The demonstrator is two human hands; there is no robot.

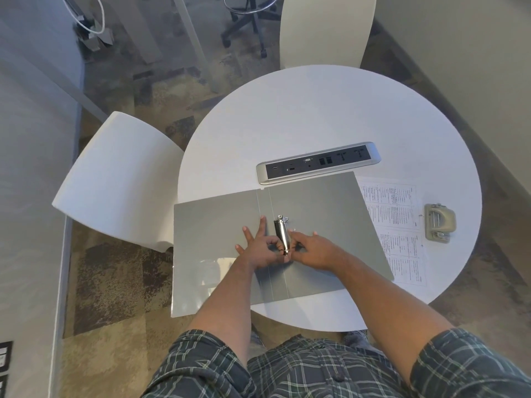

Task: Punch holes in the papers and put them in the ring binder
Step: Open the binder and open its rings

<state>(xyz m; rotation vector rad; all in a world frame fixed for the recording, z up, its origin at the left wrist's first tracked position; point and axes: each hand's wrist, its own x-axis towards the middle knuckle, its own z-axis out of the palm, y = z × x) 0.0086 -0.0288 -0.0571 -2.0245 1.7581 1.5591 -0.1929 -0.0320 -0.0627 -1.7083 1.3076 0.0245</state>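
Ring mechanism (282, 235): pinched by left hand (263, 251) and right hand (311, 251) fingers (binder (330, 219) open); rings to be parted evenly.

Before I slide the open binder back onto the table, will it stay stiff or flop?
Likely to sag: the binder is thin, and its left cover overhangs the table edge. The ring mechanism probably weights the spine, so push there. Its glossy surface may slip.

Glossy grey plastic binder (316, 214); shiny metal ring mechanism (282, 234); smooth white table (301, 116).
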